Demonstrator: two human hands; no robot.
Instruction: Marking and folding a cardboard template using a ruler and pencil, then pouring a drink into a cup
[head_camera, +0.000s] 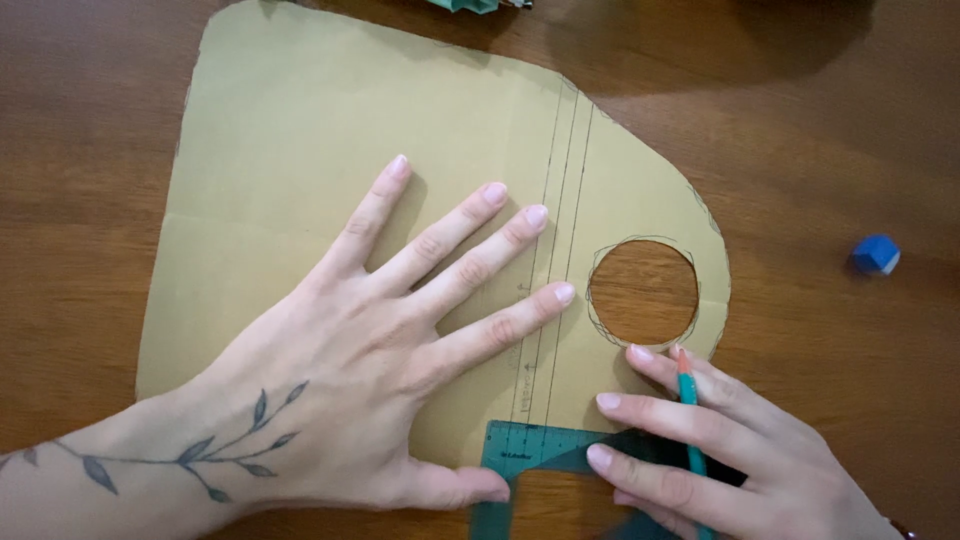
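Observation:
A tan paper pattern piece (300, 130) with rounded corners lies on the wooden table. It has a round cut-out hole (643, 291) near its right edge and three pencil lines running down beside it. My left hand (400, 340) lies flat on the paper with fingers spread, pressing it down. My right hand (700, 440) holds a teal pencil (688, 400), its red tip just below the hole, while its fingers rest on a green transparent set square (530, 450) at the paper's lower edge.
A small blue eraser or sharpener (875, 255) sits on the brown wooden table (850, 120) to the right. A green object (465, 5) shows at the top edge, mostly cut off.

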